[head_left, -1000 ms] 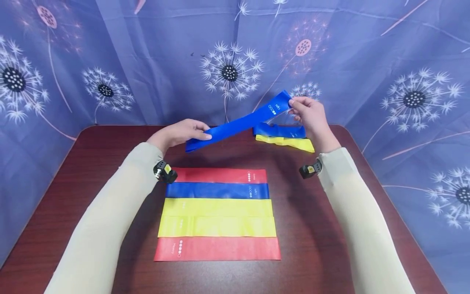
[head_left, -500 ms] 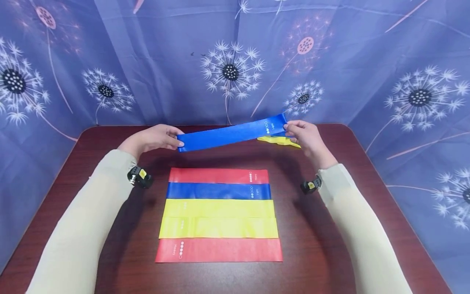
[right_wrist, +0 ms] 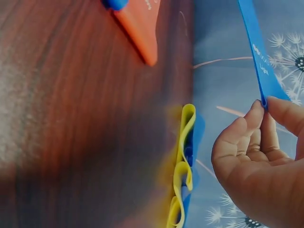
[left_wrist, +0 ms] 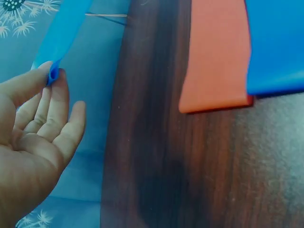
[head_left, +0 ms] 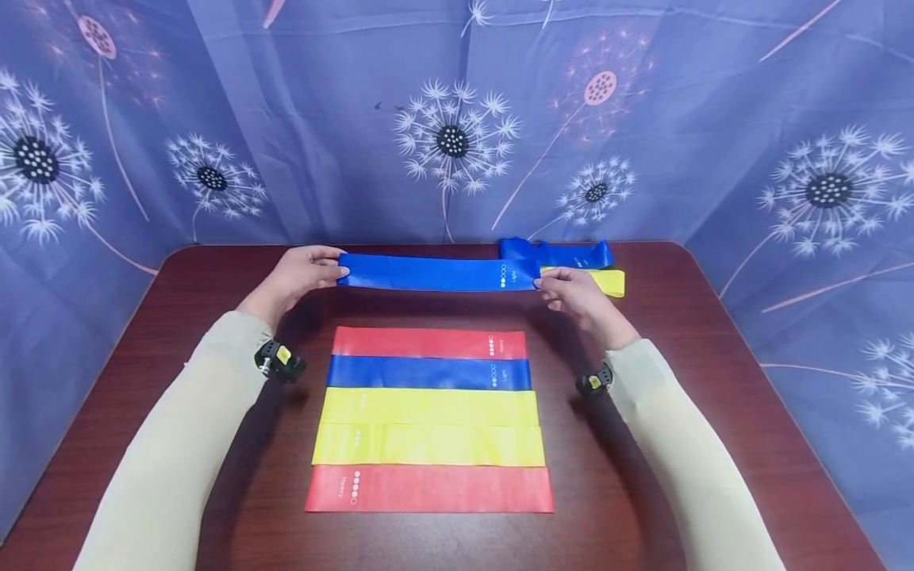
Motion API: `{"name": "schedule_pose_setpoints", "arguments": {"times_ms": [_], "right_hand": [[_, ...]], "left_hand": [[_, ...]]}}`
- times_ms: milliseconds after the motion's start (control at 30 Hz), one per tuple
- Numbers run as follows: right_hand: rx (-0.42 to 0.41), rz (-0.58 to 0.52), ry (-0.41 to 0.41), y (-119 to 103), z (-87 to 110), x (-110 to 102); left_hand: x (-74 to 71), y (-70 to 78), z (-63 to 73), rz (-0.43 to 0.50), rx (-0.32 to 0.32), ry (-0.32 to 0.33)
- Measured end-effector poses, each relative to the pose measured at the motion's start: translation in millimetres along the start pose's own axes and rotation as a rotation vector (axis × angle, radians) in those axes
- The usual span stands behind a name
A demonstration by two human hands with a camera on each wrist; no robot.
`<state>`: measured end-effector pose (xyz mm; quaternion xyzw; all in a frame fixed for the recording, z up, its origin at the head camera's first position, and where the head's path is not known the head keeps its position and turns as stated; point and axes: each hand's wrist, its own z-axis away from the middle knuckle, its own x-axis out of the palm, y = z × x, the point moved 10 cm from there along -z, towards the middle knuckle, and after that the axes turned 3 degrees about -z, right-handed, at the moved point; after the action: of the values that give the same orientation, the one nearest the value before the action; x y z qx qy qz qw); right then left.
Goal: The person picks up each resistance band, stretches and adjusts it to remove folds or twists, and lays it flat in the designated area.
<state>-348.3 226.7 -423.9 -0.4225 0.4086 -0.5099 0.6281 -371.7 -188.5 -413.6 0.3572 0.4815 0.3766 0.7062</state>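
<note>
A blue resistance band [head_left: 428,273] marked "Light" is stretched flat between my two hands, above the far part of the table. My left hand [head_left: 296,277] pinches its left end between thumb and fingers; the left wrist view shows the folded end of the band [left_wrist: 53,73] in that pinch. At the other end, my right hand [head_left: 577,297] pinches the band near its printed label, also visible in the right wrist view [right_wrist: 263,90]. Nearer to me lies a row of flat bands: red [head_left: 428,342], blue [head_left: 421,372], two yellow [head_left: 443,406], and red [head_left: 443,488].
Behind my right hand, a crumpled blue band [head_left: 564,254] and a yellow band [head_left: 610,282] lie near the table's far edge. The dark wooden table [head_left: 428,543] meets a blue dandelion-print curtain [head_left: 321,143] at the back and sides.
The held blue band has gone from slanted to nearly level. My right hand has come down and nearer, while my left hand has moved left, so the band is now straightened.
</note>
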Motion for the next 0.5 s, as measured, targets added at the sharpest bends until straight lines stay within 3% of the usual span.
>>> {"name": "schedule_pose_setpoints", "arguments": {"times_ms": [133,500], "right_hand": [[0.012,0.028,0.019,5.6,-1.8,1.2],[0.034,0.169,0.025,19.6,-7.0,6.1]], "left_hand": [[-1.7,-5.9,1.8,0.009,-0.010,0.018],[3.2,-14.1,7.6,0.001,0.014,-0.033]]}}
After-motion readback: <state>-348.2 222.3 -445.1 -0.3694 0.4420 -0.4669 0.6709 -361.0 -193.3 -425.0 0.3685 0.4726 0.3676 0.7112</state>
